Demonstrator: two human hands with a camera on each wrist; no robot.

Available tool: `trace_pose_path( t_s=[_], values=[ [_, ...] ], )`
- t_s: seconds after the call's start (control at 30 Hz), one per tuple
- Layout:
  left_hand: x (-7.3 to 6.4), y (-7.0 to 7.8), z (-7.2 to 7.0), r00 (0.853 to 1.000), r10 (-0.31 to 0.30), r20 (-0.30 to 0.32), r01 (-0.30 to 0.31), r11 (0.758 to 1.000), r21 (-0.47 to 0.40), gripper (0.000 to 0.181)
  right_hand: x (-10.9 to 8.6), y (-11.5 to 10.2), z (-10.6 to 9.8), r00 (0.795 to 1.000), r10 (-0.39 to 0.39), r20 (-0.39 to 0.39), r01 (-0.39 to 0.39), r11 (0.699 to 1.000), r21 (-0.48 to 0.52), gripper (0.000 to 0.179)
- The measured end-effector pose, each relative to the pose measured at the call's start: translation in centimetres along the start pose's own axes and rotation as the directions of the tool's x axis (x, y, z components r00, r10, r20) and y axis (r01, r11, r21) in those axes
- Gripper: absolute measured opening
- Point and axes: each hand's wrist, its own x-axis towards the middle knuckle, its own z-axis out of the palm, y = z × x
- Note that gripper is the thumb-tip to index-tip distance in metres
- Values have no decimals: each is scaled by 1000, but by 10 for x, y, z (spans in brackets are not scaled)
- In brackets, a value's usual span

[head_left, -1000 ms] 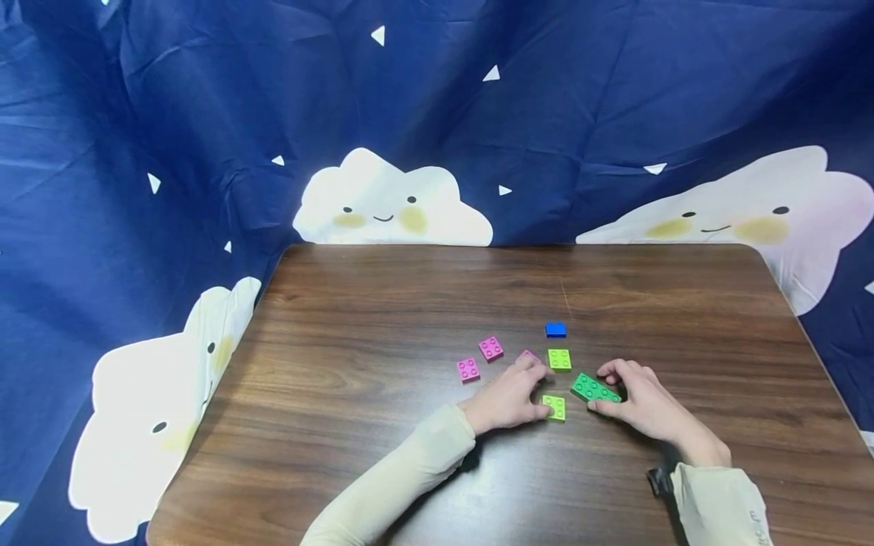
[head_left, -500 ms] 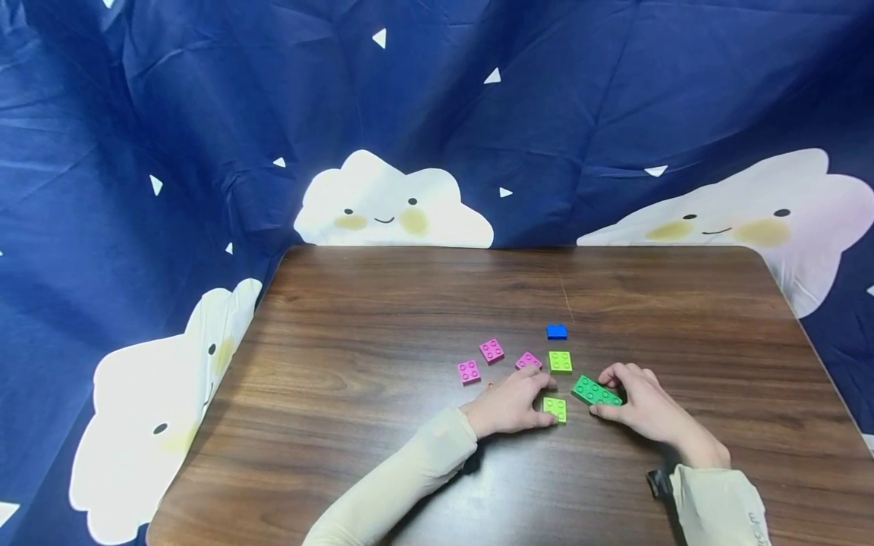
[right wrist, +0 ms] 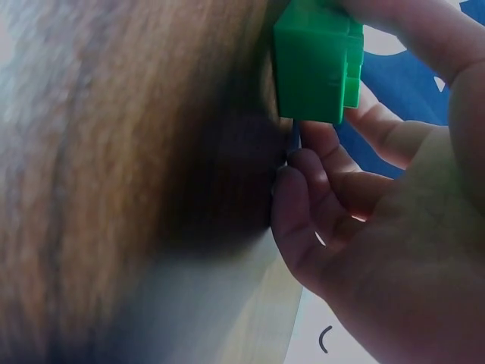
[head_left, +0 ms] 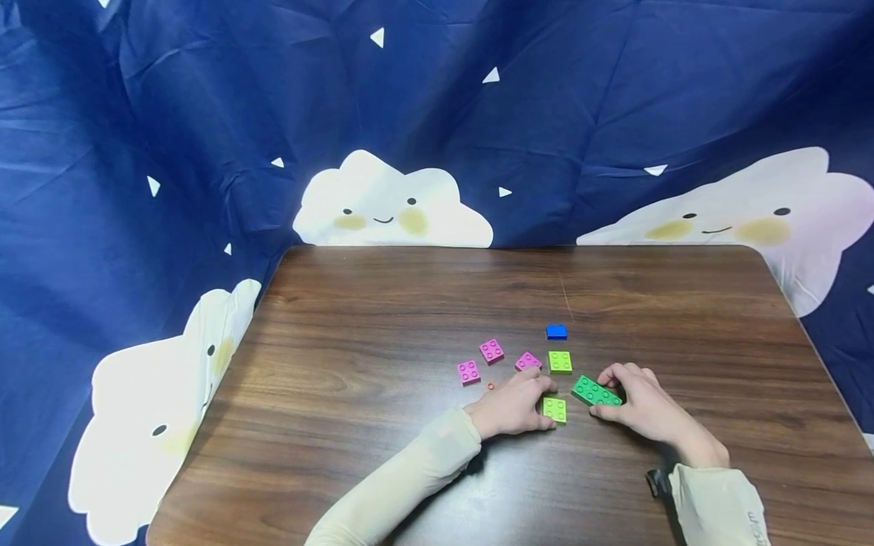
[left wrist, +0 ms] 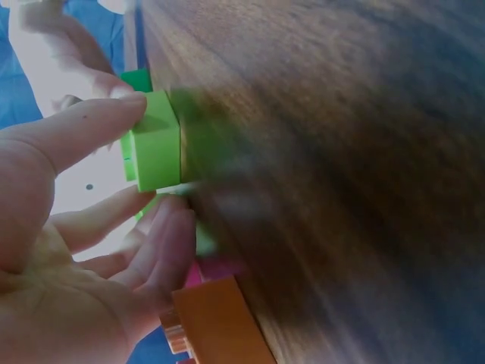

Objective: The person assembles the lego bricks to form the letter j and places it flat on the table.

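In the head view, my left hand (head_left: 515,404) pinches a lime green building brick (head_left: 554,410), its thumb at the near edge and index finger at the far one. The left wrist view shows that brick (left wrist: 158,144) between thumb and index finger, studs facing away from the table. My right hand (head_left: 645,402) holds a longer dark green brick (head_left: 596,391) the same way, thumb on the near side. Its other fingers curl beside the brick (right wrist: 311,68) in the right wrist view. The two held bricks sit a short gap apart.
A second lime brick (head_left: 560,362) and a blue brick (head_left: 556,331) lie farther back. Several pink bricks (head_left: 491,350) lie to the left. An orange brick (left wrist: 223,322), mostly hidden in the head view, stands by my left hand. Everything is on a wooden table (head_left: 355,364).
My left thumb has slid from on top of the lime brick's corner to its near edge. More of the pink brick and an orange stud by that hand now show. The right hand stays put.
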Motion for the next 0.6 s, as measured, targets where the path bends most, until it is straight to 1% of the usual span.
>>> trace_pose_path(
  t_s=[0.2, 0.6],
  values=[
    [2, 0, 1, 1000, 13, -3, -13, 1000, 25, 48, 0, -1, 0, 1000, 19, 21, -19, 1000, 1, 36],
    [2, 2, 4, 1000, -25, 12, 25, 999, 31, 46, 1, -6, 0, 1000, 6, 24, -6, 1000, 3, 34]
  ],
)
